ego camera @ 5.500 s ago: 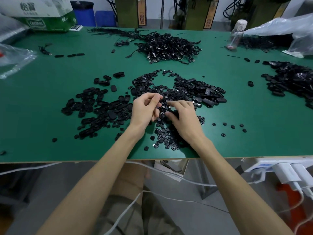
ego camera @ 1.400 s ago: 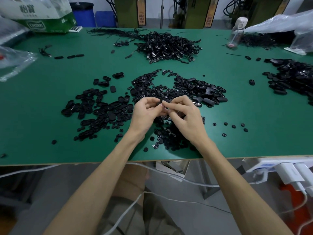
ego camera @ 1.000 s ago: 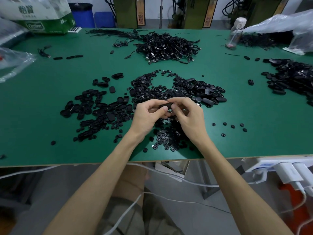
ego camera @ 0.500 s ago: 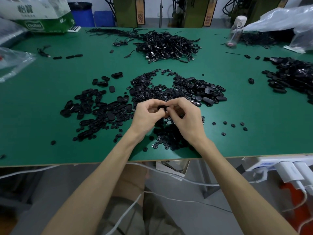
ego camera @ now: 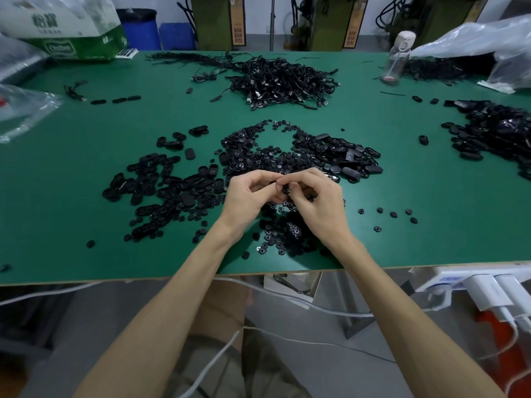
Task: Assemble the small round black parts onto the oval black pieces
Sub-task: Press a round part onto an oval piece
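Observation:
My left hand and my right hand meet fingertip to fingertip above the green table. Between the fingertips of both hands is a small black piece, mostly hidden by the fingers; its shape cannot be told. A heap of small round black parts lies just beyond the hands and more round parts lie under my wrists. Oval black pieces are spread out to the left. Another cluster of oval pieces lies to the right of the round heap.
A tangle of black cables lies at the far middle. A second black pile sits at the right edge. A clear bottle, plastic bags and a green-white carton ring the table. White chargers hang below the front edge.
Both hands have stayed together at the same spot, fingers shifting slightly on the small black piece. Five seconds ago the right hand lay lower, on the round parts.

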### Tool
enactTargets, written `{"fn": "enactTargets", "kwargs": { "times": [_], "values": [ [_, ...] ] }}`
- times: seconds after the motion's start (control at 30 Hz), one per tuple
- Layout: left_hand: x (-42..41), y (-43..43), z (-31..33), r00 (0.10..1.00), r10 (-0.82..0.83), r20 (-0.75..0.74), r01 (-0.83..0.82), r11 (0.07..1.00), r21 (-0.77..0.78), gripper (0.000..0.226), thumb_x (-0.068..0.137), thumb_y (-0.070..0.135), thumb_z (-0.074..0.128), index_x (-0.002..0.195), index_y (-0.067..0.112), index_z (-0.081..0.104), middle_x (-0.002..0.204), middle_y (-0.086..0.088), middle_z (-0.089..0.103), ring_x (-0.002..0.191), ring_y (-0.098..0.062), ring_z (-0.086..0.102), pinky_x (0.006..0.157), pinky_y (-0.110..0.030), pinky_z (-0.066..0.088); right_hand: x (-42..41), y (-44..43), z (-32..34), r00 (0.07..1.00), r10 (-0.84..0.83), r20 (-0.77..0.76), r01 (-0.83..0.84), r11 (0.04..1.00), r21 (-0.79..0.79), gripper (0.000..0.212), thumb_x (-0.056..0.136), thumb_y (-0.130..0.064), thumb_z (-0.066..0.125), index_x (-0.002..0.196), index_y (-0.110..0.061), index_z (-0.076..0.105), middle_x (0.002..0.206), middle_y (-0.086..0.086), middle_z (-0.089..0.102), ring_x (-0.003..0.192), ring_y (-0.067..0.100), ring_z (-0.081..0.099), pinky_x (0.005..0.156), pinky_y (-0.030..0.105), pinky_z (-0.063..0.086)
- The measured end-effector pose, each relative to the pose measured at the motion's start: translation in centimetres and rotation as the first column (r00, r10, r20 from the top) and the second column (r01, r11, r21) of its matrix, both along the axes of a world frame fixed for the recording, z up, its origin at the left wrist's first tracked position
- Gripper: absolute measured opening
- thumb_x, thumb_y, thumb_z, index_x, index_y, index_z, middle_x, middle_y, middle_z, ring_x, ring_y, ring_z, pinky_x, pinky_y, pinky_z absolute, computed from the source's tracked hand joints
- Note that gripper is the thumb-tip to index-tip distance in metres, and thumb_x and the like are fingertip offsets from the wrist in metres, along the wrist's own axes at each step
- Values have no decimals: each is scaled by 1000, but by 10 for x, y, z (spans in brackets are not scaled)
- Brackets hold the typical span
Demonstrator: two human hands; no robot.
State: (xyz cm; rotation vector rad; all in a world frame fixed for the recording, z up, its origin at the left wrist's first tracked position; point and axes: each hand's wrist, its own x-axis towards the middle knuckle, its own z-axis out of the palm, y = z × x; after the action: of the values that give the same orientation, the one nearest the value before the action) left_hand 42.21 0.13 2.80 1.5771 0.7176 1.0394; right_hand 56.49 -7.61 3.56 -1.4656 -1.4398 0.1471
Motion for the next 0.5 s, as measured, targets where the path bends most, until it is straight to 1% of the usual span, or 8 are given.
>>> {"fn": "enactTargets", "kwargs": {
  "times": [0.1,0.17,0.23,0.3,0.37,0.4,0.43,0.5],
  "values": [
    [0,-1,0,1000,23,-10,-22,998,54,17,95,1,71,111,0,75,91,-9,79,83,-21,77,82,-33,62,0,-1,2,999,8,-32,-8,1000,1,26,95,-1,62,98,-19,81,94,-2,68,72,8,60,65,14,40],
    [3,-3,1,995,70,-64,-58,984,168,20,96,4,70,115,6,76,105,-5,78,96,-18,76,91,-34,61,2,0,2,997,-10,-81,11,1000,14,24,97,-3,62,100,-20,80,95,-3,69,76,10,63,67,21,47],
    [6,-6,3,980,160,-119,-115,942,316,22,99,6,67,120,10,75,115,-2,74,104,-12,72,95,-30,58,7,1,1,977,-73,-202,77,997,12,23,98,-4,61,100,-19,79,97,-1,71,79,13,68,72,30,54],
    [6,-9,6,959,244,-143,-164,892,421,23,101,3,62,119,9,74,116,-3,70,103,-11,70,94,-26,57,15,2,-2,908,-163,-387,175,985,-4,25,97,-3,59,99,-19,78,101,2,73,81,11,71,73,32,56],
    [1,-11,8,940,275,-200,-149,862,485,26,99,-5,58,116,8,72,114,-4,69,100,-11,69,93,-25,56,23,5,-5,790,-233,-567,268,963,-22,28,96,-1,57,96,-20,78,102,7,75,81,8,71,73,31,56],
    [-3,-10,10,928,284,-242,-124,847,517,28,98,-8,56,115,8,72,113,-4,68,99,-11,68,93,-24,55,26,6,-6,737,-256,-626,304,952,-31,28,96,-1,58,95,-21,78,100,7,75,80,8,70,73,30,55],
    [-8,-9,11,911,297,-285,-101,833,545,29,97,-9,55,114,8,72,113,-4,68,98,-12,67,93,-23,53,28,7,-7,702,-271,-659,327,944,-39,28,96,-1,58,95,-20,78,97,7,75,78,7,69,74,29,55],
    [-19,-4,16,865,342,-366,-85,820,566,29,98,-8,53,114,8,72,116,-4,67,99,-12,65,95,-22,51,30,8,-9,674,-283,-682,343,938,-50,26,96,-2,59,101,-18,78,100,7,75,78,7,68,79,31,58]
  ]
}}
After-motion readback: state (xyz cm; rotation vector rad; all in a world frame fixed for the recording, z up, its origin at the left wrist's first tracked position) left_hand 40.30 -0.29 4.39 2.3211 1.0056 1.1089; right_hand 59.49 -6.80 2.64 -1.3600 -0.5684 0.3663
